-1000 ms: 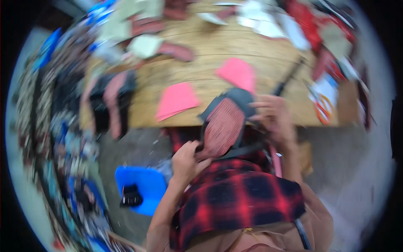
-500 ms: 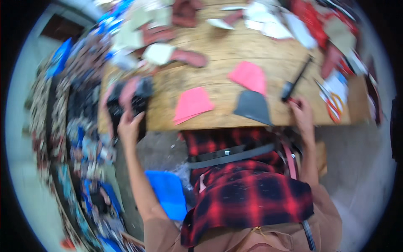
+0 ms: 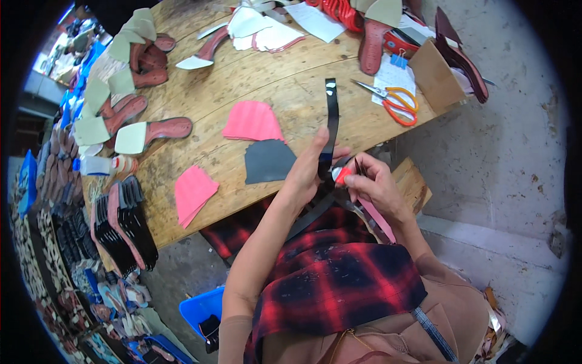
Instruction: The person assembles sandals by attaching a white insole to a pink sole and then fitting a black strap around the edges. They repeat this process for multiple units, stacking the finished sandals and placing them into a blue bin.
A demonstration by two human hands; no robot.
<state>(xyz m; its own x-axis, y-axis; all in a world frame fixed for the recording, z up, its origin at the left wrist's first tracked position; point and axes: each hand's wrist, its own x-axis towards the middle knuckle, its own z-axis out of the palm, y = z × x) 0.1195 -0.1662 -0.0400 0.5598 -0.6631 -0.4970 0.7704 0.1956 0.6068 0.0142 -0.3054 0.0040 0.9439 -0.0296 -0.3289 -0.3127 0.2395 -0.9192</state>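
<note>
My left hand (image 3: 308, 168) is closed around a black strap (image 3: 332, 115) that stands up past my thumb, with white spots near its top end. Close beside it, my right hand (image 3: 377, 181) pinches a small red-and-white piece (image 3: 341, 175) at the strap's lower end; what this piece is cannot be made out. Dark strips pass near my right fingers, and a long pink strip (image 3: 377, 219) hangs below that hand. On the wooden table (image 3: 200, 97), left of my hands, lie a dark grey cut piece (image 3: 267, 162) and pink cut pieces (image 3: 251, 120).
Orange-handled scissors (image 3: 397, 106) lie on paper by a cardboard box (image 3: 438, 74) at the right. Another pink stack (image 3: 195, 195) and a bundle of black strips (image 3: 130, 221) are near the left edge. Red-brown insoles (image 3: 170, 128) lie farther back. A blue bin (image 3: 203, 308) stands below.
My left hand has left the black bundle at the table's left edge and moved right to the strap. My right hand has lifted the strap off the table; both hands are now together. The view has turned.
</note>
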